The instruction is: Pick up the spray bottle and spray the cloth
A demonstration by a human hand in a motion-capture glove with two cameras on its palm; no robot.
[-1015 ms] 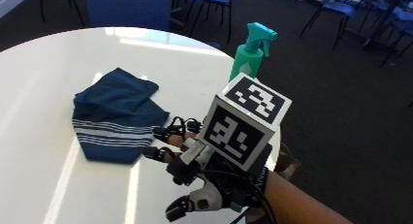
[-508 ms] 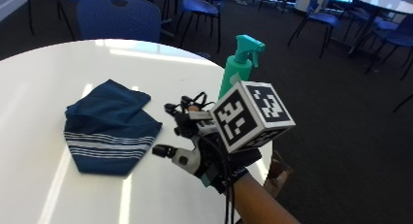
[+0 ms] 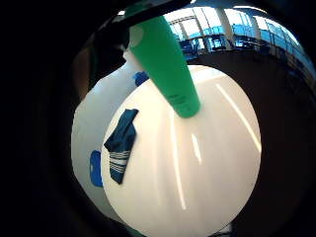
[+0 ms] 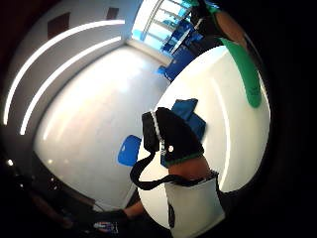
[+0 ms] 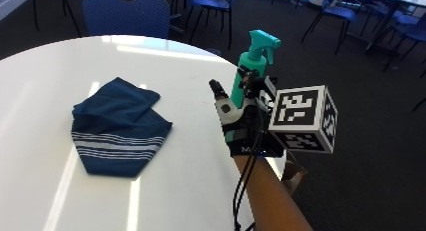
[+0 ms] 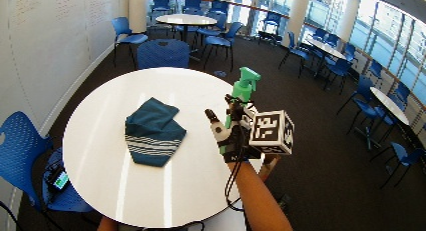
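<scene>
A teal spray bottle (image 5: 256,56) stands upright near the round white table's (image 5: 40,71) right edge. My gloved right hand (image 5: 243,126) is raised just in front of the bottle's lower body, with its thumb (image 4: 171,134) straight and apart from the bottle. The other fingers are hidden behind the hand. Both palm views show the bottle (image 3: 165,59) (image 4: 245,69) close to the palm, with its base on the table. A folded dark blue cloth (image 5: 116,123) with white stripes lies flat to the left of the hand, also seen in the wide view (image 6: 153,131).
The table edge drops off just right of the bottle. A blue chair (image 5: 123,13) stands at the far side and another (image 6: 20,146) at the left. More tables and chairs fill the room behind.
My hand has risen from low over the table beside the cloth and now stands upright against the bottle. The outside camera has shifted. Bottle and cloth have stayed put.
</scene>
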